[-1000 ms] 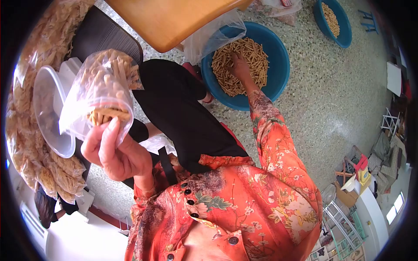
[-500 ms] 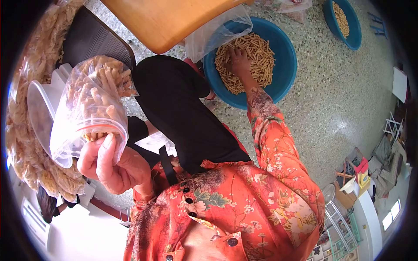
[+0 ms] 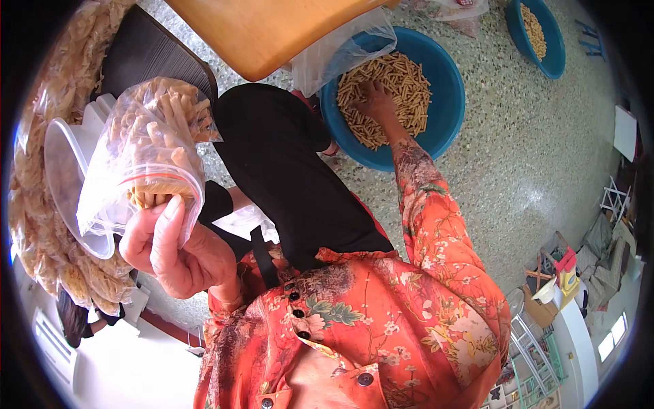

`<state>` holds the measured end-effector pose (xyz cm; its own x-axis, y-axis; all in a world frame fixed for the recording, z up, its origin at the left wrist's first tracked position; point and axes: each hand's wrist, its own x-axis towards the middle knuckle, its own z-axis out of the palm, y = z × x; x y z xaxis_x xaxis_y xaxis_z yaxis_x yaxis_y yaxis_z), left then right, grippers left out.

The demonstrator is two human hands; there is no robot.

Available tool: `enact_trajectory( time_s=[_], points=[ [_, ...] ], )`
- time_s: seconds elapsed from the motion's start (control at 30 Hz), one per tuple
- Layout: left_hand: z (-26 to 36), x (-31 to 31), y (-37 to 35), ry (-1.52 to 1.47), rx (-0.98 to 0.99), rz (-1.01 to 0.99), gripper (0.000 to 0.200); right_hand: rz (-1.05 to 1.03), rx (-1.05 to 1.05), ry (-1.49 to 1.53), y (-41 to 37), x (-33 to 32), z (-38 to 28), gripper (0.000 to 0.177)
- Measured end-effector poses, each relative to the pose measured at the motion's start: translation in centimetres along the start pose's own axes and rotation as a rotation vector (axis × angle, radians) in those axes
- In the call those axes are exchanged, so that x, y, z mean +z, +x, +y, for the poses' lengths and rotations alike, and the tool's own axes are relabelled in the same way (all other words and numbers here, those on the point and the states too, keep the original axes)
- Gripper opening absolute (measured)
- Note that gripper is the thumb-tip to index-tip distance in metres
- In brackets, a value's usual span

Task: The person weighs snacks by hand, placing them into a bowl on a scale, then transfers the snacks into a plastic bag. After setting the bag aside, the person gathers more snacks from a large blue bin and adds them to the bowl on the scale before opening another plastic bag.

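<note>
My left hand point(image 3: 178, 249) pinches the rim of a clear zip bag point(image 3: 153, 146) with a red stripe. Short tan sticks fill much of this bag, which tilts up and away from the hand. My right hand point(image 3: 376, 102) rests on a heap of similar sticks point(image 3: 402, 82) inside a large blue basin point(image 3: 446, 102). Its fingers are spread, with the tips touching the sticks, and nothing is visibly held. A clear plastic bag point(image 3: 327, 61) hangs over the basin's left rim.
An orange-brown wooden surface point(image 3: 272, 27) juts in at the top. Behind the held bag are a white container point(image 3: 61, 170) and many filled bags point(image 3: 41, 184). Another blue basin point(image 3: 555, 51) stands at the upper right. Boxes and a metal rack point(image 3: 535, 351) are at the lower right.
My right hand has shifted slightly right in the basin, and its fingers look more spread. My left hand and the bag have moved only a little.
</note>
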<state>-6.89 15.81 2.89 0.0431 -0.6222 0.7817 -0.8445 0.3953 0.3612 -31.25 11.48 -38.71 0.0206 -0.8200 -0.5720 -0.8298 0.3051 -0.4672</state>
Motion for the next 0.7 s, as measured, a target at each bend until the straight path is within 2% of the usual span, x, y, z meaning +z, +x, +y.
enact_trajectory(
  time_s=[0.13,0.2,0.23,0.3,0.43,0.53,0.6,0.7],
  points=[
    [0.4,-0.3,0.0,0.004,-0.044,-0.024,0.012,0.089,-0.053,-0.144,-0.1,3.6,-1.4,0.093],
    [0.4,-0.2,0.0,0.025,-0.037,-0.033,0.012,-0.065,0.039,-0.064,-1.0,3.3,-2.1,0.098],
    [0.4,-0.2,0.0,0.043,-0.027,-0.040,0.012,-0.064,0.041,-0.061,-1.4,2.7,-2.0,0.098],
    [0.2,-0.3,0.1,0.015,-0.027,-0.035,0.012,-0.222,-0.035,0.075,-2.0,1.8,-1.2,0.102],
    [0.2,-0.6,-0.1,-0.006,-0.053,-0.037,0.013,-0.242,-0.089,-0.051,-4.1,1.8,-1.7,0.106],
    [0.5,-0.5,0.1,-0.002,-0.033,-0.054,0.012,-0.158,-0.024,-0.170,-5.0,2.8,-2.8,0.104],
    [0.4,-0.4,0.2,-0.021,-0.027,-0.048,0.011,-0.032,-0.013,-0.212,-4.9,4.1,-2.6,0.101],
    [0.1,-0.3,0.4,-0.038,0.006,-0.040,0.010,-0.016,-0.002,-0.223,-4.2,4.3,-2.2,0.094]
  ],
)
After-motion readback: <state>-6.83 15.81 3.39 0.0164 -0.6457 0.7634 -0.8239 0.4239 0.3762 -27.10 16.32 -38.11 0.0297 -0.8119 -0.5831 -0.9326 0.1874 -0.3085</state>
